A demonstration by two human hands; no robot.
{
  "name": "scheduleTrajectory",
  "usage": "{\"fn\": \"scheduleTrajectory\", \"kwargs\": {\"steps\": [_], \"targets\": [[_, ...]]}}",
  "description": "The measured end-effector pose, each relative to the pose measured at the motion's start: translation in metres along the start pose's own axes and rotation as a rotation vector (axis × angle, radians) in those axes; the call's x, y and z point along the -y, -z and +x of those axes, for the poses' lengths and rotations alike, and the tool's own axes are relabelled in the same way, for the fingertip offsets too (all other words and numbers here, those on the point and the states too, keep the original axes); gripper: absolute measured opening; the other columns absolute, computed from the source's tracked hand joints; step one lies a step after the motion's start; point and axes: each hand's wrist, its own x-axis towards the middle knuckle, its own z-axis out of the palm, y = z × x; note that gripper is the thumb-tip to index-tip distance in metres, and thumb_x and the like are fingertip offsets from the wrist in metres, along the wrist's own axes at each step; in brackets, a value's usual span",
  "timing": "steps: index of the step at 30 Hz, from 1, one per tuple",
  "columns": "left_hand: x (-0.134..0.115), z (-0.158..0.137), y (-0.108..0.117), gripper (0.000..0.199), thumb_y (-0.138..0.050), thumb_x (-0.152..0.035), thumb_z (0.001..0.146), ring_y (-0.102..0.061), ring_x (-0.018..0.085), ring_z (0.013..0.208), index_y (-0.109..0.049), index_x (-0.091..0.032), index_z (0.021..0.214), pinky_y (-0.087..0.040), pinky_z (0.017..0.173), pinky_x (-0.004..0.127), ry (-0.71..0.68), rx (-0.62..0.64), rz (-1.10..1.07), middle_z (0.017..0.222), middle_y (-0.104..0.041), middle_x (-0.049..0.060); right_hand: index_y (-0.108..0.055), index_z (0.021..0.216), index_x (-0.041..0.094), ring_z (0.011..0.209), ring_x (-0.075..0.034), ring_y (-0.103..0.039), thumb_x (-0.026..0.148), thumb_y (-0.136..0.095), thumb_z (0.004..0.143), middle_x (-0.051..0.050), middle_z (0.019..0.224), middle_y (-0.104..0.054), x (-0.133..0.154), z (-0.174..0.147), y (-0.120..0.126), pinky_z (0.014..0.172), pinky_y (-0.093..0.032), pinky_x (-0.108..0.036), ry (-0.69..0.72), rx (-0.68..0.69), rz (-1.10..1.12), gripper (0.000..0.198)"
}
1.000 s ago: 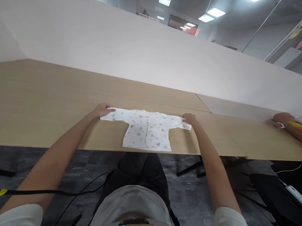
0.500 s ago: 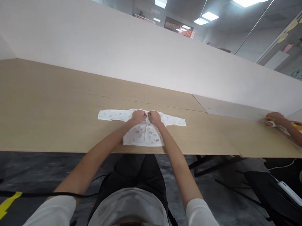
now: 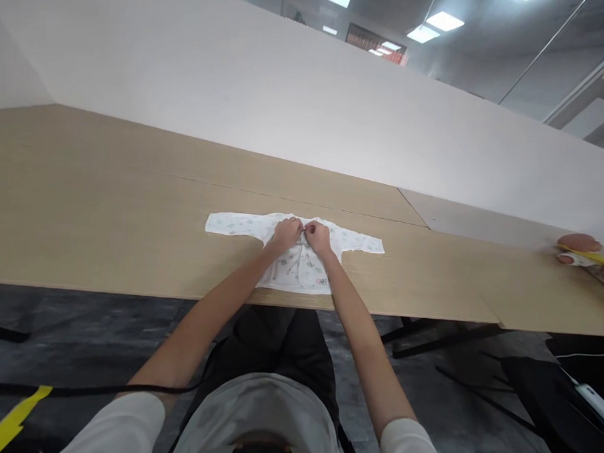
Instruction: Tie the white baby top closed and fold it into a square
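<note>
"At centre frame, anything?"
"I see the patterned white shirt (image 3: 287,270) spread on the table (image 3: 107,211); left hand (image 3: 288,233) and right hand (image 3: 318,237) each pinch its front near the neckline, close together."

Ceiling panels (image 3: 445,21) glare white at the top, the table (image 3: 107,211) and partition (image 3: 287,106) are gently lit, the floor (image 3: 91,344) lies dim, wide-angle distortion stretches the edges, and print on the shirt (image 3: 286,272) looks soft.
</note>
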Motion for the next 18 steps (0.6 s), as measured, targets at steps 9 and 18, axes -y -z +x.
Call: {"fn": "scheduleTrajectory", "kwargs": {"steps": [9,18], "targets": [[0.007,0.003,-0.006,0.025,-0.042,-0.027,0.093,-0.057,0.022,0.095,-0.065,-0.016,0.096,-0.042,0.082,0.032,-0.116,-0.046,-0.166,0.099,-0.063,0.009,-0.064,0.092,0.016,0.066,-0.014,-0.06,0.015,-0.052,0.072,0.001,0.067,-0.065,0.0,-0.002,0.002,0.073,-0.046,-0.025,-0.223,-0.058,0.305,0.023],[0.006,-0.005,0.003,0.031,-0.045,-0.035,0.089,-0.058,0.022,0.093,-0.07,-0.016,0.09,-0.042,0.084,0.032,-0.132,-0.043,-0.201,0.094,-0.065,0.009,-0.058,0.087,0.017,0.05,-0.01,-0.051,0.017,-0.058,0.068,0.005,0.057,-0.057,-0.001,0.004,0.004,0.055,-0.044,-0.02,-0.448,-0.082,0.738,0.019]]}}
